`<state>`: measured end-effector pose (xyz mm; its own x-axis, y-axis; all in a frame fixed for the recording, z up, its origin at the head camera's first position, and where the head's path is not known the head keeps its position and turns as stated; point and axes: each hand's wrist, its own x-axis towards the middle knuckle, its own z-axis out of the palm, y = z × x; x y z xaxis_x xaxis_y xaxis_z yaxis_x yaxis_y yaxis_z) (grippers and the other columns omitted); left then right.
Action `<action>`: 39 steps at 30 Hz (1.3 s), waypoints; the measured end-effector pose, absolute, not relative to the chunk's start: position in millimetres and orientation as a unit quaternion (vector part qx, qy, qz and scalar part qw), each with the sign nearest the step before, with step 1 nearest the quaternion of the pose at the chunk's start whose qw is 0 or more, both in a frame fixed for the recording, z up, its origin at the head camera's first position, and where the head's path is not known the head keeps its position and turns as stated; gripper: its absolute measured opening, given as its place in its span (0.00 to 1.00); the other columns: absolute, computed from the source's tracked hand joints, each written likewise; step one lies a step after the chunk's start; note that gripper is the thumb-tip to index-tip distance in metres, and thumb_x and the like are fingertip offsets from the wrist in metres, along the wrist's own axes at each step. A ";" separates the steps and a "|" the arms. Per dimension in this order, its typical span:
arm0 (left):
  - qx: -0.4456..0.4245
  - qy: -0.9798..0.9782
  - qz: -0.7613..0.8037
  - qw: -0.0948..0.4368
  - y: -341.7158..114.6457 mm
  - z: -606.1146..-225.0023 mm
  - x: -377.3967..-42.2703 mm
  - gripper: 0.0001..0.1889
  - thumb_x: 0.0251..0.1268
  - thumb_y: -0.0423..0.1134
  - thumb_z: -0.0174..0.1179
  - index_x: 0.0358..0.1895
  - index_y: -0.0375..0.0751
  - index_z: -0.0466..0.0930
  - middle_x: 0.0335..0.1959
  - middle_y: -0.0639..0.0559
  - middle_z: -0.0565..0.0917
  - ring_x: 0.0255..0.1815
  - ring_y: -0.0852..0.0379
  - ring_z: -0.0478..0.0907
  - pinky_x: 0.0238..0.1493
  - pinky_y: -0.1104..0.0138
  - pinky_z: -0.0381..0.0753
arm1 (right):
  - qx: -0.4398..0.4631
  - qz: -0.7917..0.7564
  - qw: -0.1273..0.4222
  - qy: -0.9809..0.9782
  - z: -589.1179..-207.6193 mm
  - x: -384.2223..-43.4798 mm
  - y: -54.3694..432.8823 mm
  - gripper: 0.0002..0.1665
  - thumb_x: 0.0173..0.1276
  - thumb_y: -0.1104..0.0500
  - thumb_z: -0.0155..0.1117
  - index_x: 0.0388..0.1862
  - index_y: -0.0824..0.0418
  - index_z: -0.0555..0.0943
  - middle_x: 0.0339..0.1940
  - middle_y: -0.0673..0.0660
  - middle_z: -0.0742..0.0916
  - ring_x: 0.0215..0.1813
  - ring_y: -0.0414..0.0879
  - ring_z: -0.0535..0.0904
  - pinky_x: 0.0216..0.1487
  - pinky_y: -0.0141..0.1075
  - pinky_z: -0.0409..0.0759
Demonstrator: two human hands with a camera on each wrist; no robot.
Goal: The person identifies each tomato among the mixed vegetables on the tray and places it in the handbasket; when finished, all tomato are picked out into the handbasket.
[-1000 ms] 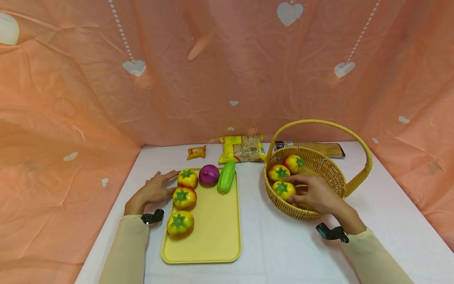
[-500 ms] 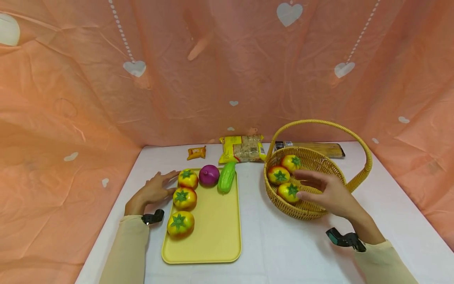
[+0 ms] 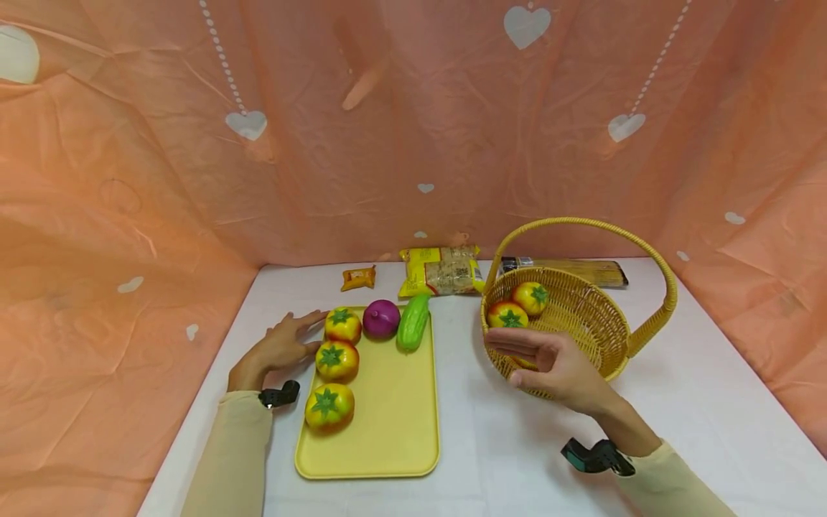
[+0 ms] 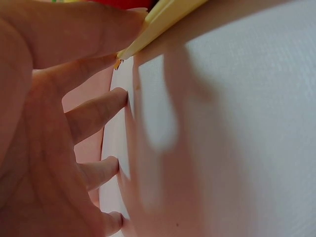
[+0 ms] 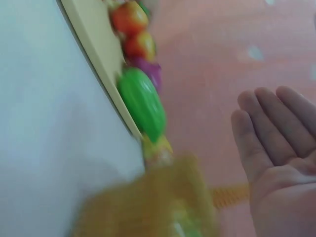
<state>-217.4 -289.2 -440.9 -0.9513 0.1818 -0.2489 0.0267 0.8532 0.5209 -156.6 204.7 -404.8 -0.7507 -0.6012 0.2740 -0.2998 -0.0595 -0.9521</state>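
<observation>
At the tray's left side, my left hand (image 3: 281, 350) has its fingers spread and loosely extended. In the left wrist view the thumb (image 4: 113, 27) touches the yellow tray's rim (image 4: 163, 19). On the tray stand three yellow-red toy tomatoes (image 3: 337, 361) with green tops, a purple toy onion (image 3: 381, 319) and a green toy cucumber (image 3: 413, 323). My right hand (image 3: 562, 373), fingers straight and together, hovers over the near part of the wicker basket (image 3: 601, 330) and holds nothing. Two similar toy tomatoes (image 3: 530, 298) show inside the basket; another is mostly hidden behind the hand.
Behind the tray lie a small orange packet (image 3: 358, 278) and a yellow, partly clear food bag (image 3: 442, 271). A long pack of dry noodles (image 3: 594, 273) lies behind the basket, whose tall handle (image 3: 659, 266) arches up. A pink curtain (image 3: 362, 179) backs the white table.
My right hand let go of the nearest toy tomato in the basket, which had shifted right, drew back right, then swung left over it. My left hand has stayed in place.
</observation>
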 end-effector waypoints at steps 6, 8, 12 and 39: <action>0.056 0.951 0.268 0.145 -290.2 -440.5 -216.1 0.39 0.76 0.46 0.65 0.87 0.47 0.64 0.86 0.31 0.65 0.87 0.16 0.41 0.79 0.18 0.36 | -0.346 -0.649 0.180 0.653 -420.6 -157.7 155.4 0.34 0.76 0.62 0.75 0.78 0.67 0.77 0.75 0.61 0.85 0.75 0.47 0.83 0.77 0.41 0.80; 0.055 0.950 0.270 0.147 -290.5 -440.4 -215.4 0.39 0.76 0.46 0.64 0.87 0.47 0.64 0.86 0.30 0.65 0.88 0.16 0.41 0.79 0.19 0.35 | -0.342 -0.657 0.210 0.638 -424.9 -158.3 138.0 0.35 0.76 0.58 0.76 0.78 0.66 0.77 0.75 0.62 0.85 0.76 0.50 0.83 0.78 0.46 0.79; 0.049 0.949 0.273 0.151 -290.4 -441.1 -215.0 0.39 0.77 0.46 0.63 0.87 0.48 0.63 0.86 0.29 0.64 0.88 0.17 0.40 0.80 0.19 0.34 | -0.346 -0.661 0.247 0.618 -432.6 -159.2 103.5 0.37 0.76 0.53 0.77 0.78 0.65 0.78 0.76 0.65 0.83 0.78 0.62 0.79 0.79 0.62 0.74; 0.074 0.954 0.257 0.137 -291.0 -440.9 -218.1 0.39 0.76 0.46 0.65 0.87 0.47 0.65 0.86 0.33 0.65 0.87 0.15 0.43 0.76 0.15 0.37 | -0.361 -0.519 0.169 0.756 -460.5 -168.3 -12.0 0.34 0.64 0.53 0.86 0.69 0.56 0.88 0.64 0.46 0.92 0.65 0.31 0.86 0.70 0.28 0.81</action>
